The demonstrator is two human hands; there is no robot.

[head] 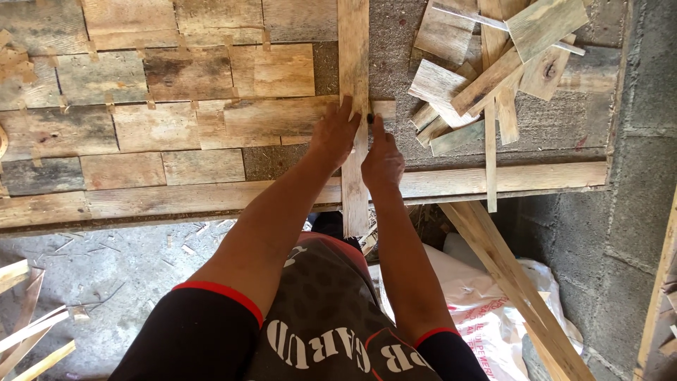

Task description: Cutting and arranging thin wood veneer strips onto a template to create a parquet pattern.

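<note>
A long narrow wooden plank (353, 49) lies lengthwise across a panel of weathered boards (162, 120), its near end hanging past the panel's front rail (508, 180). My left hand (333, 135) presses flat on the plank at its left edge. My right hand (381, 159) rests against the plank's right edge and pinches a small dark object (370, 118), perhaps a pencil or marker, at the fingertips. It is too small to tell exactly what it is. The plank crosses a short horizontal board (282, 116) right under both hands.
A heap of loose wood offcuts (486, 70) lies on the panel's bare right part. A slanted wooden beam (518, 282) and a white sack (486, 310) sit below on the right, by a grey block wall (635, 212). Thin wood strips (32, 331) lie on the concrete floor at the left.
</note>
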